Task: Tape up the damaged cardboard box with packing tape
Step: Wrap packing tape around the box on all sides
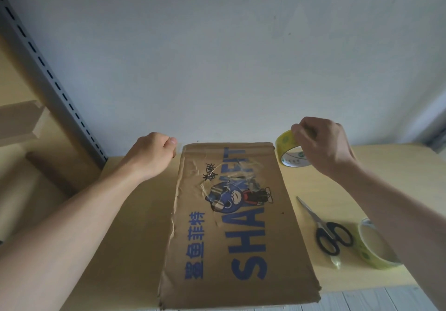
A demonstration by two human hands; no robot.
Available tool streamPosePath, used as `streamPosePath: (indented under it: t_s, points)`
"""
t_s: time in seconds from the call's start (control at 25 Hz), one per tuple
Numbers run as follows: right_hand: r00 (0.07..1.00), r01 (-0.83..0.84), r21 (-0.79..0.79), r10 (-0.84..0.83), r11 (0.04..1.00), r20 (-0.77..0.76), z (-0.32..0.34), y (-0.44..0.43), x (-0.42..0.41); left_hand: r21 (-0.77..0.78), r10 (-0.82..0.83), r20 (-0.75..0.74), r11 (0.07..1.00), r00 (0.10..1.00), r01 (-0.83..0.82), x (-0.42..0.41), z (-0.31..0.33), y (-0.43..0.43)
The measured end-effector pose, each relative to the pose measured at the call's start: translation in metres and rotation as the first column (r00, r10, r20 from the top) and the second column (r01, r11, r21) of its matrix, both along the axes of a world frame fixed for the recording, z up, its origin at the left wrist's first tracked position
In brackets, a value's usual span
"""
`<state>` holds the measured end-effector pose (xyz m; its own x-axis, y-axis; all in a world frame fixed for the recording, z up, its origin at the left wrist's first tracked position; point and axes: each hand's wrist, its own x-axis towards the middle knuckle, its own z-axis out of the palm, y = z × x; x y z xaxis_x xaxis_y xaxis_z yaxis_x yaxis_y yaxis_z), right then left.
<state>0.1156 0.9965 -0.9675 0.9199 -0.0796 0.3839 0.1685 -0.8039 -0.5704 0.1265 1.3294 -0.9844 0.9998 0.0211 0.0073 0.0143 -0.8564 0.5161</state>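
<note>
A flattened brown cardboard box (pixel 231 214) with blue print lies on the table, its left and near edges ragged. Wrinkled clear tape (pixel 226 180) covers a patch around the cartoon logo. My right hand (pixel 323 146) pinches the upper rim of a roll of yellow-green packing tape (pixel 289 152), held just past the box's far right corner. My left hand (pixel 154 154) hovers at the far left corner with fingers curled and thumb against them. I see no tape strip in it or between the hands.
Black-handled scissors (pixel 329 233) lie on the light wooden table (pixel 135 214) right of the box. A second tape roll (pixel 369 250) stands near them, partly hidden by my right forearm. A white wall is close behind. A slotted metal shelf post (pixel 55 81) rises at the left.
</note>
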Motion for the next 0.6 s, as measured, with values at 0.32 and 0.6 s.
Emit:
streamPosePath:
  t_s: [0.32,0.6]
  points:
    - [1.000,-0.007,0.041,0.006,0.999,0.025,0.003,0.000,-0.002,-0.183,0.013,-0.030,0.983,0.999,-0.018,-0.001,0.000,0.004]
    - [0.998,0.007,0.075,-0.011,0.997,0.054,0.015,0.000,-0.001,-0.247,0.012,0.055,0.969,0.998,0.002,-0.002,0.015,0.005]
